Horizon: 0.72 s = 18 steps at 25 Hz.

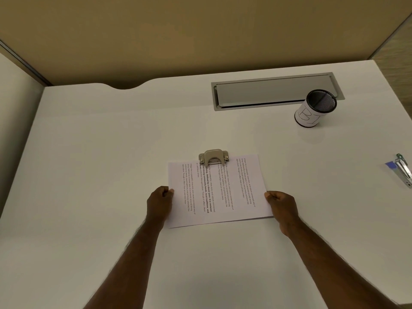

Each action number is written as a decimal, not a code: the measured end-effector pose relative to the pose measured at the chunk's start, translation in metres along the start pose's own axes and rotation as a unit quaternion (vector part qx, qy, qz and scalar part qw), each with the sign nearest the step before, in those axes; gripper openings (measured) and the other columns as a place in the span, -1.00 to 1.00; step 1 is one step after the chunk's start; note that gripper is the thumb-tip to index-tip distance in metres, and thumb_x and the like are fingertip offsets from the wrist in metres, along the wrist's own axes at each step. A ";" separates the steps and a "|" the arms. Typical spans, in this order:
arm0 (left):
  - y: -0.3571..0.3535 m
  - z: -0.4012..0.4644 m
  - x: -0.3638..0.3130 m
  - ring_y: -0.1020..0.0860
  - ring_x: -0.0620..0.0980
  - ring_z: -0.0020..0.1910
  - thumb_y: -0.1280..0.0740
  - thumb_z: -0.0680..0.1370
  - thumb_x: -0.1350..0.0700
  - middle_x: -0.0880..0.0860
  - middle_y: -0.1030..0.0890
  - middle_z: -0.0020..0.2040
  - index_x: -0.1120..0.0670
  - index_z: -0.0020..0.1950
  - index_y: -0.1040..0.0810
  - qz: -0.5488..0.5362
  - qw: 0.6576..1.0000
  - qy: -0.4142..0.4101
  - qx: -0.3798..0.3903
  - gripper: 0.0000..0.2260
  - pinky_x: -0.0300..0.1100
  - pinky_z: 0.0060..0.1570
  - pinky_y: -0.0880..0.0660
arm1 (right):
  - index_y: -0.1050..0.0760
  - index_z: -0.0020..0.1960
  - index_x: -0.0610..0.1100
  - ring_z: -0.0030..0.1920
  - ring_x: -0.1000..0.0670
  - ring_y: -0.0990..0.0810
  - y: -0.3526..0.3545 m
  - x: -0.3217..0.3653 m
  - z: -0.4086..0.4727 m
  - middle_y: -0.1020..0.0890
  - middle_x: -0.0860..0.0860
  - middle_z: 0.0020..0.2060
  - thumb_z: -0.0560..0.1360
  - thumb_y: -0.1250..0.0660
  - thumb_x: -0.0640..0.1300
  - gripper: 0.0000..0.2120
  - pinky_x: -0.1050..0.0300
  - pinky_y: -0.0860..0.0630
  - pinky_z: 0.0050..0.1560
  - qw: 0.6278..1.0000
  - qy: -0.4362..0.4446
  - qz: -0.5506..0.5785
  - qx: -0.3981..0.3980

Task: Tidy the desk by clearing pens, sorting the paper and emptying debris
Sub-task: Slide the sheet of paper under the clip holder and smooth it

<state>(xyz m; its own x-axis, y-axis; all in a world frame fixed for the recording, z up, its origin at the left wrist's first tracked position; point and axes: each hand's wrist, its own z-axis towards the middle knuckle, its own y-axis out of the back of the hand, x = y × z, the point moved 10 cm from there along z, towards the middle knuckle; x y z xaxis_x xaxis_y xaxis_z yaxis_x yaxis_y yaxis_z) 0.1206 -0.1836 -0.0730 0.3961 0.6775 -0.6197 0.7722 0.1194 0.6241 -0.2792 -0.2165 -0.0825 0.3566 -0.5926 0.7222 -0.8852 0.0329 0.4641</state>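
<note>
A thin stack of printed paper sheets point(231, 186) lies in the middle of the white desk point(111, 163), its far edge pushed into a small metal hole punch point(213, 156). My left hand point(159, 202) pinches the stack's left edge. My right hand point(282, 208) pinches its right edge. A black mesh pen cup point(315, 109) wrapped in white paper with a handwritten letter stands at the back right; its inside looks empty.
A grey cable-tray lid point(274, 91) is set into the desk behind the cup. A metal stapler with a blue part point(401, 170) lies at the right edge of view. A tan partition wall point(200, 30) closes off the back.
</note>
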 end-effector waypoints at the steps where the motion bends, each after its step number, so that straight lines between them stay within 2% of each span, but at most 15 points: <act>1: 0.000 -0.001 0.000 -0.50 0.07 -0.13 -0.23 0.58 0.11 0.06 -0.59 -0.14 0.17 -0.05 -0.56 -0.001 1.000 0.000 0.004 -0.83 -0.14 -0.11 -0.37 | -0.60 0.06 -0.28 -0.05 -0.07 -0.57 0.000 -0.001 0.000 -0.65 -0.12 -0.04 0.52 -0.30 -0.19 -0.79 0.07 -0.52 0.02 1.000 -0.001 0.001 0.001; 4: 0.000 -0.001 -0.002 -0.45 0.06 -0.20 -0.25 0.57 0.14 0.07 -0.55 -0.22 0.21 -0.14 -0.52 0.009 1.000 -0.010 0.009 -0.83 -0.12 -0.22 -0.33 | -0.59 0.08 -0.28 -0.04 -0.06 -0.56 0.001 -0.002 0.001 -0.65 -0.13 -0.01 0.52 -0.30 -0.19 -0.79 0.05 -0.52 0.08 1.000 -0.002 0.000 -0.001; 8: 0.001 -0.001 -0.005 -0.36 0.04 -0.28 -0.25 0.56 0.16 0.03 -0.45 -0.35 0.16 -0.28 -0.40 0.018 1.000 -0.012 0.008 -0.78 -0.13 -0.29 -0.29 | -0.58 0.10 -0.30 -0.04 -0.06 -0.55 0.002 0.001 0.001 -0.65 -0.15 0.01 0.52 -0.31 -0.21 -0.78 0.09 -0.50 0.06 1.000 0.006 -0.004 -0.010; 11: 0.000 0.001 -0.004 -0.38 0.06 -0.26 -0.25 0.56 0.16 0.10 -0.48 -0.30 0.29 -0.20 -0.45 0.024 1.000 -0.013 0.008 -0.79 -0.14 -0.29 -0.30 | -0.58 0.09 -0.31 -0.05 -0.07 -0.55 0.002 0.002 0.002 -0.65 -0.18 0.02 0.52 -0.30 -0.21 -0.78 0.08 -0.50 0.05 1.000 0.014 -0.018 -0.012; 13: -0.001 0.002 -0.002 -0.40 0.07 -0.25 -0.25 0.56 0.15 0.12 -0.50 -0.28 0.30 -0.17 -0.46 0.023 1.000 -0.011 0.009 -0.78 -0.14 -0.29 -0.31 | -0.58 0.09 -0.31 -0.05 -0.07 -0.55 0.002 0.002 0.002 -0.65 -0.18 0.02 0.52 -0.30 -0.19 -0.77 0.07 -0.50 0.05 0.999 0.015 -0.026 -0.015; 16: 0.002 0.003 -0.005 -0.48 0.08 -0.16 -0.26 0.57 0.10 0.11 -0.57 -0.17 0.23 -0.09 -0.51 0.033 0.999 -0.022 0.002 -0.82 -0.13 -0.22 -0.35 | -0.59 0.07 -0.29 -0.07 -0.08 -0.55 0.003 0.003 0.001 -0.66 -0.16 0.00 0.53 -0.30 -0.16 -0.77 0.10 -0.49 0.00 0.999 0.013 -0.035 -0.025; 18: 0.009 0.000 -0.010 -0.54 0.09 -0.03 -0.30 0.55 0.01 0.11 -0.59 -0.01 0.14 0.11 -0.50 0.051 0.998 -0.040 -0.018 -0.76 -0.12 -0.06 -0.43 | -0.60 0.00 -0.23 -0.08 -0.12 -0.59 0.014 0.007 -0.002 -0.67 -0.14 -0.05 0.52 -0.32 -0.09 -0.79 0.07 -0.51 -0.01 0.996 0.019 -0.060 -0.060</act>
<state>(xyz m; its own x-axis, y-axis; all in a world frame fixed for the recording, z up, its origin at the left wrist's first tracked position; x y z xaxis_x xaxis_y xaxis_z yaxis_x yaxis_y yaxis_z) 0.1240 -0.1888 -0.0611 0.5112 0.6272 -0.5876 0.7078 0.0806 0.7018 -0.2882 -0.2189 -0.0700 0.4705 -0.5673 0.6759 -0.7946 0.0608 0.6041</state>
